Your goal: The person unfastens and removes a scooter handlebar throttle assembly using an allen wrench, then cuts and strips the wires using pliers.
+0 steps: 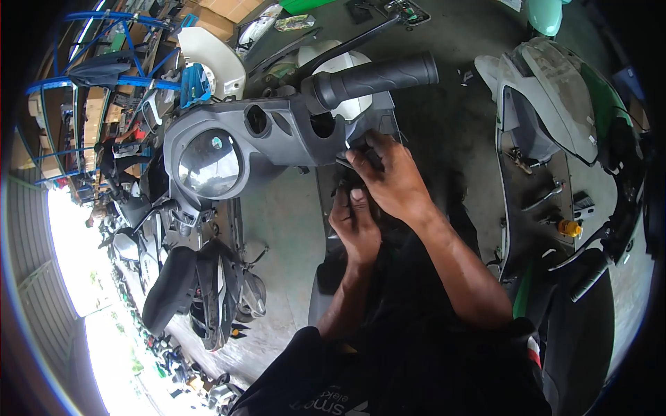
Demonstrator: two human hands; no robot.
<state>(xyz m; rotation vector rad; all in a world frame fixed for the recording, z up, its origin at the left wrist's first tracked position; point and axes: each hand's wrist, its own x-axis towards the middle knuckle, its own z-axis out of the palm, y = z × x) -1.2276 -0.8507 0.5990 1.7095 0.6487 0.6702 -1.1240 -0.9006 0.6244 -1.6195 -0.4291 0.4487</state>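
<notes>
A grey scooter handlebar cover [286, 142] with a round glossy display [209, 164] spans the upper middle. Its black rubber grip [381, 76] points to the upper right. My right hand [394, 177] is at the cover's lower edge below that grip, fingers bent and pressed together; what they pinch, if anything, is hidden. Just below and to the left, my left hand [355, 225] has thumb and fingers closed together near dark parts under the cover. I cannot make out what lies between them.
On the right stands a white and green scooter body [555, 104], beside a floor board with loose metal parts and a yellow item [569, 228]. Another scooter with a black seat [170, 290] is at lower left. Blue shelving [128, 48] with boxes fills the upper left, near another person [111, 156].
</notes>
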